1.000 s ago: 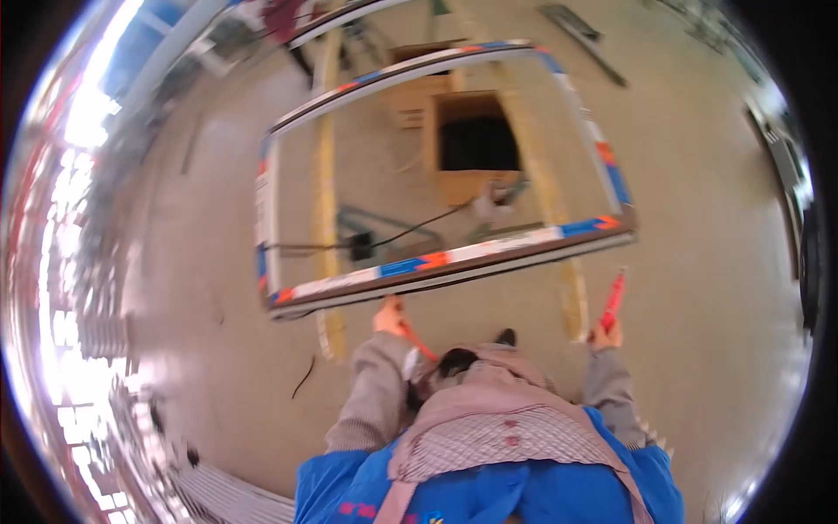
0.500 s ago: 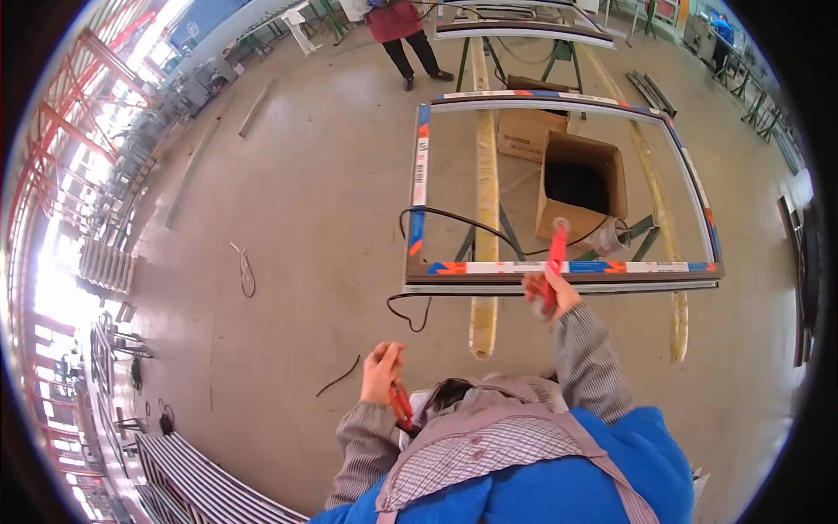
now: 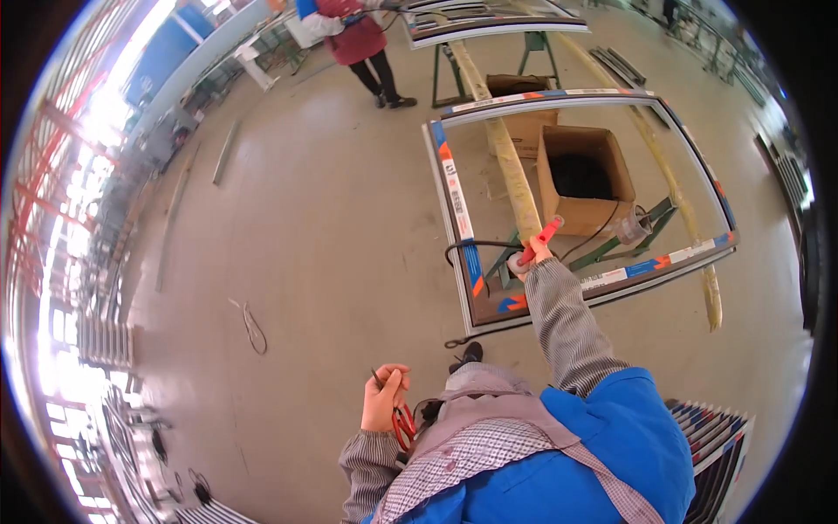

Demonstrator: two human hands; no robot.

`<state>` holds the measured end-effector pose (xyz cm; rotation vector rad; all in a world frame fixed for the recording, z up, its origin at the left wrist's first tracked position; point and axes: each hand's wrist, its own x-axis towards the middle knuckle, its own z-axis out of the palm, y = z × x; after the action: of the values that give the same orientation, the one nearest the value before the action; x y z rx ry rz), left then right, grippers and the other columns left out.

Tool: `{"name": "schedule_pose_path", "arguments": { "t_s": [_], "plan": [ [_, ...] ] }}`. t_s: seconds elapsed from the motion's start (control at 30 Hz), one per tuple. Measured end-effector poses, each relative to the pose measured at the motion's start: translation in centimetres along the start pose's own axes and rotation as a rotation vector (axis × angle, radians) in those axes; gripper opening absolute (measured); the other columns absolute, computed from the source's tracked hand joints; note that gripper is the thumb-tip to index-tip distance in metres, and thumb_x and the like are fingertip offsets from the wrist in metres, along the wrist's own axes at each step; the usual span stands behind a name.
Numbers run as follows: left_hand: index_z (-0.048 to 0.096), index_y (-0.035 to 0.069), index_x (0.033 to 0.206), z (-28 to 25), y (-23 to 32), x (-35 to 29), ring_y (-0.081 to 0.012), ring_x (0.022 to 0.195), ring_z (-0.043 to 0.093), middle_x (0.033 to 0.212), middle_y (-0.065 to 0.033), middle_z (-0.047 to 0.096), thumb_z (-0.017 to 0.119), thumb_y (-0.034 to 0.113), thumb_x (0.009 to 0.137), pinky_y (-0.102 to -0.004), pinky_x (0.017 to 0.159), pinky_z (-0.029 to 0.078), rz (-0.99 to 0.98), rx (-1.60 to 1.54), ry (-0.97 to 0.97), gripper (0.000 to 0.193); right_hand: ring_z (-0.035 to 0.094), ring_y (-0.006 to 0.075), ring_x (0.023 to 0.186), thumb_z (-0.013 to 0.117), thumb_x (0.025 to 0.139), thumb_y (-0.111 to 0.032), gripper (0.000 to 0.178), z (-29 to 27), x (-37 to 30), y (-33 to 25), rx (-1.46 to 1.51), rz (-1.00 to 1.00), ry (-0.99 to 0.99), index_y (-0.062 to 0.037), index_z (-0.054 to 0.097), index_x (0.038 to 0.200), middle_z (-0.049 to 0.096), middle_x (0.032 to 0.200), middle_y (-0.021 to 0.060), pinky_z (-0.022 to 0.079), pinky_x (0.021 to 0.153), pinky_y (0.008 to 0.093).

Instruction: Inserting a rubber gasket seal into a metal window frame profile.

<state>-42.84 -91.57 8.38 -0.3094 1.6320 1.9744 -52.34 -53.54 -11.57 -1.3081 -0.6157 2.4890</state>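
Above a grey-brown floor (image 3: 332,218), a rectangular frame (image 3: 642,269) is carried on yellow-wrapped beams (image 3: 515,179); beyond it a co-worker (image 3: 358,41) is seen, through its opening a cardboard box (image 3: 587,218). By the frame's near left corner, a red tool (image 3: 548,230) is clasped in the curled fingers of the right hand (image 3: 537,252); leftward and short of the frame, a red-handled tool (image 3: 402,427) is gripped by the left hand (image 3: 382,403), fingers bent. The frame's rails are banded blue, orange and white.
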Motion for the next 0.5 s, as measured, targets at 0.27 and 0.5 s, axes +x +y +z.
{"name": "schedule_pose_path", "arguments": {
  "t_s": [0.27, 0.5],
  "plan": [
    [0.054, -0.002, 0.098, -0.2, 10.5, 10.4, -0.0023, 0.044, 0.032, 0.085, -0.0061, 0.057, 0.041, 0.013, 0.090, -0.0179, 0.040, 0.031, 0.030, 0.366, -0.189, 0.021, 0.048, 0.0095, 0.049, 0.062, 0.074, -0.028, 0.019, 8.6, -11.5, 1.0, -0.378, -0.361, -0.201, -0.0105, 0.058, 0.077, 0.056, 0.064, 0.0013, 0.036, 0.037, 0.0249],
    [0.047, 0.002, 0.112, 8.0, 15.2, 21.0, -0.0030, 0.045, 0.027, 0.078, -0.0034, 0.053, 0.038, 0.028, 0.092, -0.0176, 0.042, 0.028, -0.463, 0.243, -0.666, 0.035, 0.053, 0.0171, 0.066, 0.062, 0.077, -0.016, 0.022, 13.2, -21.8, 6.5, -0.859, -0.453, -1.132, -0.0047, 0.056, 0.094, 0.054, 0.070, 0.0066, 0.042, 0.061, 0.0313]
  ]
}}
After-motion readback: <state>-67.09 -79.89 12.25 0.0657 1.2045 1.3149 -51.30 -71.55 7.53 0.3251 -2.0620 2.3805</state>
